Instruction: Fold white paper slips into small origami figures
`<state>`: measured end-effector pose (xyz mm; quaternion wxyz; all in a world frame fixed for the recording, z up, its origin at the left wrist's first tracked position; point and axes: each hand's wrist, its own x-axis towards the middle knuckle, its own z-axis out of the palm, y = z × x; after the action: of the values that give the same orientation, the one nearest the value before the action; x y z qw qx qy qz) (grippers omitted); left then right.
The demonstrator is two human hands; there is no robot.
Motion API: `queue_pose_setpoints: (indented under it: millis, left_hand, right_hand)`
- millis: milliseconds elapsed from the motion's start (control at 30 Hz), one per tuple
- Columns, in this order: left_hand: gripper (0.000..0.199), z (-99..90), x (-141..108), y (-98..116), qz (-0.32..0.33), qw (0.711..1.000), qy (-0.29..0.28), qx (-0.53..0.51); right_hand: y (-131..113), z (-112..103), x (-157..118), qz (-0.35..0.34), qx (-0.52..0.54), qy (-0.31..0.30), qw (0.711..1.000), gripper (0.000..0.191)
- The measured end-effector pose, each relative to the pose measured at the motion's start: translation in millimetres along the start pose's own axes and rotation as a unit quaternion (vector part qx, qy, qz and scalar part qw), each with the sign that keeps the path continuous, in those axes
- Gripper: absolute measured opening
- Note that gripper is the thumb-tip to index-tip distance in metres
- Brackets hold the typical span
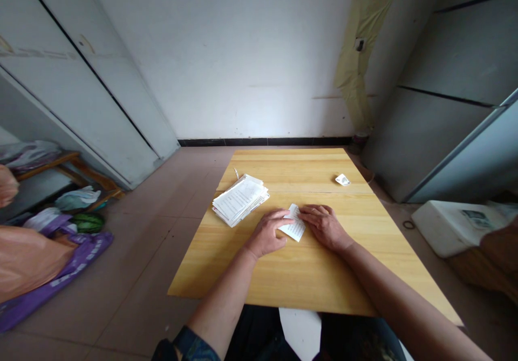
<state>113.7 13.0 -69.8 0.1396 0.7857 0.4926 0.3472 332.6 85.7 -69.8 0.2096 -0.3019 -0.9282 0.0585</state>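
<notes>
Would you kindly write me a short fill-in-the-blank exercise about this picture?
1. The paper stack lies nearer the left hand than the ____ hand.
2. The visible print on the white slip faces ____.
3. The small white item lies toward the table's far ____ corner.
4. The skirting along the wall is coloured ____.

Missing words: right; up; right; black.

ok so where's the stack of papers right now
In the head view, the stack lies on the left part of the table, just beyond and to the left of the left hand.
</notes>
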Motion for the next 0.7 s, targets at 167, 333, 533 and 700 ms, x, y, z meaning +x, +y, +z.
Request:
queue_pose_setpoints:
  millis: [167, 333, 533, 700]
  left_hand:
    - [0.045, 8.8, 1, -5, 0.022, 0.998, 0.032, 0.045]
    - [0.025, 9.6, 3, 5, 0.070, 0.992, 0.040, 0.097]
    - [0.011, 8.6, 5, 19, 0.077, 0.981, -0.005, 0.178]
    - [0.013, 10.1, 5, 17, 0.073, 0.985, 0.004, 0.158]
  right_hand:
    - [2, 1, 1, 0.007, 0.004, 0.001, 1.000, 0.034]
    - [3, 3, 1, 0.007, 0.005, 0.001, 1.000, 0.034]
    - [2, 1, 0, 0.005, 0.011, 0.009, 1.000, 0.034]
    - [0, -1, -4, -0.016, 0.067, 0.063, 0.996, 0.034]
